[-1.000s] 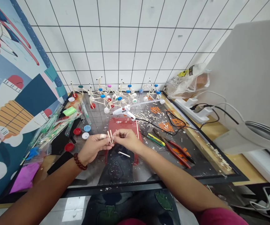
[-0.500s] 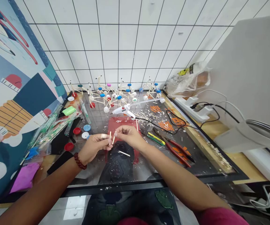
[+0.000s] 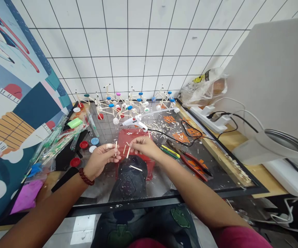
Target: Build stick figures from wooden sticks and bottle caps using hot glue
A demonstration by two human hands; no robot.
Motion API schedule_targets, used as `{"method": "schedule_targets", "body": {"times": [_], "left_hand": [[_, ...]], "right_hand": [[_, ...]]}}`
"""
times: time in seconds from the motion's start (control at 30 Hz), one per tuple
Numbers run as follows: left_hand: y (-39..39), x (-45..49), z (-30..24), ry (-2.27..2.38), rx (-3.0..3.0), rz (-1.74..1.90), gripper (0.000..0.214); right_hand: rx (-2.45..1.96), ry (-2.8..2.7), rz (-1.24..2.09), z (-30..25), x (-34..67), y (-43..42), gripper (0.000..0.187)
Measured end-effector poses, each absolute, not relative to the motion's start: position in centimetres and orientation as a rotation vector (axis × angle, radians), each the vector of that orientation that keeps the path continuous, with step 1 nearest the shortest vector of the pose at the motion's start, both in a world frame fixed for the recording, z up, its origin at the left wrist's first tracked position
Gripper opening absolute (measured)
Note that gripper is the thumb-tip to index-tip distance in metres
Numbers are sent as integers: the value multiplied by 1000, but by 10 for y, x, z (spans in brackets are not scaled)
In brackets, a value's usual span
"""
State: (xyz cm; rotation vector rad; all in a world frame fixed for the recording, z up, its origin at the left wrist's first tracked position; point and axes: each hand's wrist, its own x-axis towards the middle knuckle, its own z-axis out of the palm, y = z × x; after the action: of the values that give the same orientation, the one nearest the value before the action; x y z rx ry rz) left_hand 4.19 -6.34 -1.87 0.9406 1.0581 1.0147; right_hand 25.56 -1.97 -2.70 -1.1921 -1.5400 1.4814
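My left hand holds a short wooden stick upright between its fingertips, and a plaster is wrapped around one finger. My right hand pinches a second short stick, tilted, a little apart from the left hand. Between them is a third short piece, touching neither hand. Below it, a longer sliver of wood lies on a dark patterned cloth. Both hands are above a red plastic sheet.
A hot glue gun with a black cord lies behind the hands, before several stick-and-bottle-cap models. Red-handled pliers lie to the right among wood shavings. Coloured bottle caps and plastic bags are to the left.
My hands have moved apart, the left one shifting left. Each now holds its own short stick, with a third piece between them. The view has tilted slightly.
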Motion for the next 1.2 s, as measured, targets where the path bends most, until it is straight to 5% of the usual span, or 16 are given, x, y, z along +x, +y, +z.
{"method": "schedule_targets", "body": {"times": [0.13,0.67,0.93,1.2], "left_hand": [[-61,42,-18,1091,926,1076,37],[-72,52,-15,1060,942,805,40],[-68,47,-16,1018,857,908,35],[-66,48,-11,1052,793,963,25]], "right_hand": [[-1326,-1642,1285,-23,260,-18,23],[-868,-1489,1479,-29,231,-39,39],[-1292,-1836,742,-31,261,-18,9],[-1574,-2255,432,-30,257,-21,10]]}}
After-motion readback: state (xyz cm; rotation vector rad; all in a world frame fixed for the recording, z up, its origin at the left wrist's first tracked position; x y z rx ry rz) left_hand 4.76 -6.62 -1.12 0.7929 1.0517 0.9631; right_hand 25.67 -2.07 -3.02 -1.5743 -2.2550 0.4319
